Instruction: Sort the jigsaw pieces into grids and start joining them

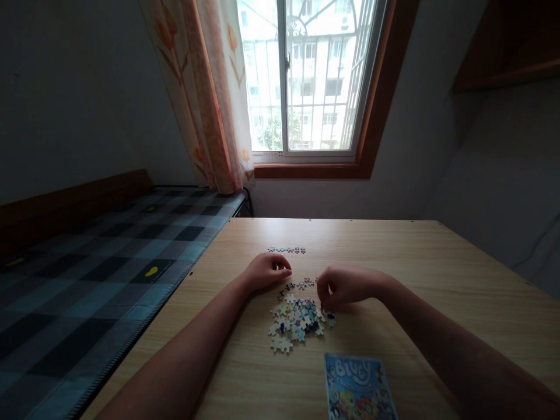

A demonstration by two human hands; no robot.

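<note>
A loose pile of jigsaw pieces [297, 321] lies on the wooden table, some face up and some showing pale backs. My left hand [268, 270] rests behind the pile on its left side, fingers curled; whatever they may hold is hidden. At the pile's right edge, my right hand [343, 286] has its fingertips pinched down by the pieces, with a small dark bit at the tips too small to name. Between the hands are a few separate pieces [307, 283]. Farther back sits a short row of pieces [286, 250].
A blue Bluey picture box [359, 388] lies at the front of the table [437, 268]. Left of the table is a bed with a checked cover [131, 256]. Beyond stand a window [315, 87] and a flowered curtain [210, 99].
</note>
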